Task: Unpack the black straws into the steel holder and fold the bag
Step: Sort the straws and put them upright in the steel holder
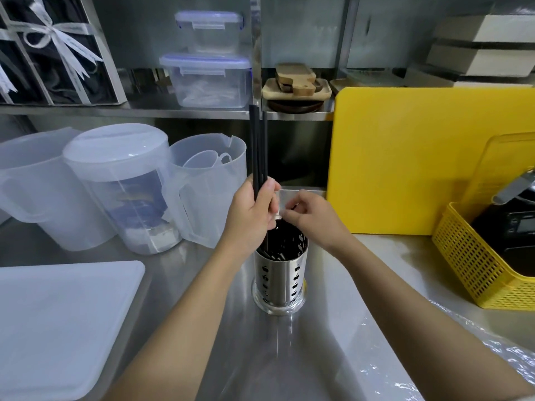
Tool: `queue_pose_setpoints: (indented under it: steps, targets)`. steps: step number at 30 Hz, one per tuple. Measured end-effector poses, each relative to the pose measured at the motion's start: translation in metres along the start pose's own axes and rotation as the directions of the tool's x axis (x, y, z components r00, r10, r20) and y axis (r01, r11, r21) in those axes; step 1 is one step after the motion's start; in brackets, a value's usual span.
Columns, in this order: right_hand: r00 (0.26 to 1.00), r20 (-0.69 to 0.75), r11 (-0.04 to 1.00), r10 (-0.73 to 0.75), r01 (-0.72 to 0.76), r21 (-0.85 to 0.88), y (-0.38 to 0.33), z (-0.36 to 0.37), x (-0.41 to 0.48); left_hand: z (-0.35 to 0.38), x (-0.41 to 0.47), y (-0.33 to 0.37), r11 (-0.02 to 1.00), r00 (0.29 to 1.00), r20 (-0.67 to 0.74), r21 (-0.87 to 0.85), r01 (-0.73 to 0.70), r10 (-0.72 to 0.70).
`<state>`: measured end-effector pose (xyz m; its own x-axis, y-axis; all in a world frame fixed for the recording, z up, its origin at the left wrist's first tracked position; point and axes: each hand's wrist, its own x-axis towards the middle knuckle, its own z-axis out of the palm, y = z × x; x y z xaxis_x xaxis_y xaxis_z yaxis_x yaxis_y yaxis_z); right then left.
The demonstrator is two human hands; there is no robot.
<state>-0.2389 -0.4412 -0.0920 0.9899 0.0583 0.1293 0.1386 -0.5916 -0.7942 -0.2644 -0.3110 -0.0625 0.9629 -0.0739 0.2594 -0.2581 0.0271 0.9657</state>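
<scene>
Left hand [251,211] fingers clamp upright black straws [258,146] over the steel holder [280,274]; right hand [314,217] fingers pinch together beside them.

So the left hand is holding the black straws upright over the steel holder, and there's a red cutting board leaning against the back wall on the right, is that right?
One thing is off: the cutting board is yellow, not red, as the head view shows. The rest holds: the left hand holds the black straws upright over the steel holder, and the board leans at the back on the right.
</scene>
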Motion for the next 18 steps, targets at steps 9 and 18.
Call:
queue_pose_setpoints:
  steps: [9, 18]
  targets:
    - [0.974, -0.061, 0.711, -0.220, 0.203, 0.673, -0.035, -0.043, -0.020, 0.020, -0.019, 0.001, 0.965, 0.948, 0.279, -0.164, 0.202, -0.151]
    - [0.986, -0.087, 0.708, -0.141, 0.162, 0.687, -0.018, -0.050, -0.039, 0.031, -0.046, -0.011, 0.923, 0.881, 0.421, -0.205, 0.326, -0.218]
